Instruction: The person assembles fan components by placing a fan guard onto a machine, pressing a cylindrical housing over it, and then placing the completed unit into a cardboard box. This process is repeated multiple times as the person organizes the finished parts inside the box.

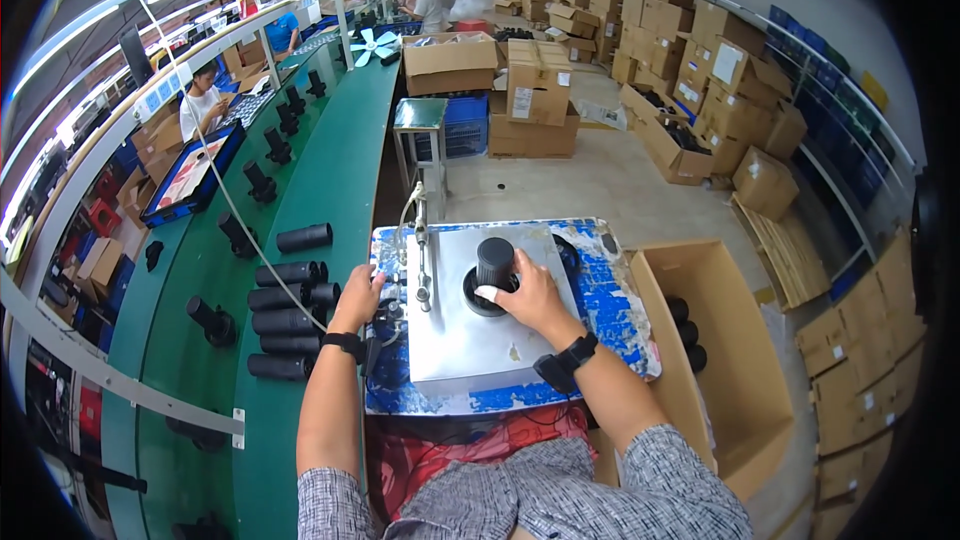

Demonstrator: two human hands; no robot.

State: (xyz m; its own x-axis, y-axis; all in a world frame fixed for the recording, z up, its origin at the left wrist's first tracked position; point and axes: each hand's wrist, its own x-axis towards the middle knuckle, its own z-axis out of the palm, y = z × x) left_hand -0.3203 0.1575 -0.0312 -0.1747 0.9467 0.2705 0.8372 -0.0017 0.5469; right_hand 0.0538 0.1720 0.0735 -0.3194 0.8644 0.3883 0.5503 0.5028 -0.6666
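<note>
My right hand (pixel 537 298) is wrapped round a black ribbed cylinder (pixel 495 262) standing upright in a dark round seat on a silver metal box (pixel 455 340). The thumb presses low on the cylinder's near side. At the box's left edge my left hand (pixel 357 300) is curled beside small metal fittings (pixel 391 310); what its fingers hold is hidden. Between the hands a metal clamp-like fixture (pixel 422 260) rises from the box, with a thin hose at its top. The box rests on a worn blue and white board (pixel 625 310).
Several black tubes (pixel 282 322) lie on the green bench (pixel 335 160) at left. More black parts (pixel 258 182) stand along the line, where a person sits. An open carton (pixel 750 370) with black cylinders is at right. Stacked cartons (pixel 540 90) and a green-topped stool (pixel 420 115) stand ahead.
</note>
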